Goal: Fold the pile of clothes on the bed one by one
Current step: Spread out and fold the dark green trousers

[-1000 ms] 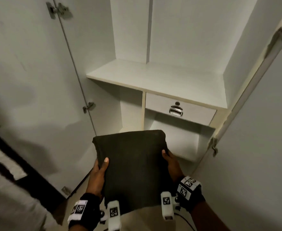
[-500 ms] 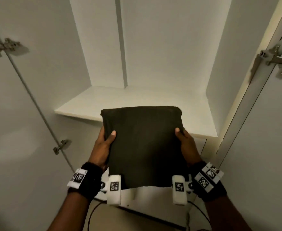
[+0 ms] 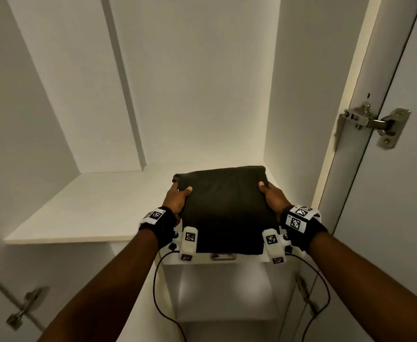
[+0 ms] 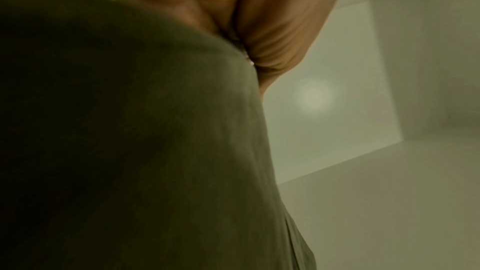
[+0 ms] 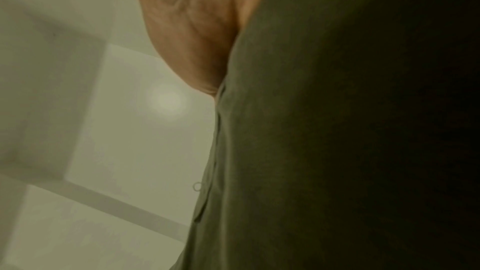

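A folded dark olive garment (image 3: 224,208) lies flat between both hands, over the right part of a white wardrobe shelf (image 3: 84,213). My left hand (image 3: 177,198) grips its left edge, thumb on top and fingers underneath. My right hand (image 3: 271,197) grips its right edge the same way. In the left wrist view the garment (image 4: 130,151) fills the left side under my left hand (image 4: 246,28). The right wrist view shows the cloth (image 5: 337,130) beside my right hand (image 5: 197,34). Whether the garment rests on the shelf cannot be told.
The wardrobe's white back panel (image 3: 190,82) and right side wall (image 3: 296,95) enclose the shelf. An open door with a metal hinge (image 3: 372,124) stands at the right, another door and hinge (image 3: 22,309) at the lower left. A drawer handle (image 3: 223,256) shows below the garment.
Both hands have lifted the folded garment from below the shelf and carried it forward over the shelf's right part. The grips are unchanged.
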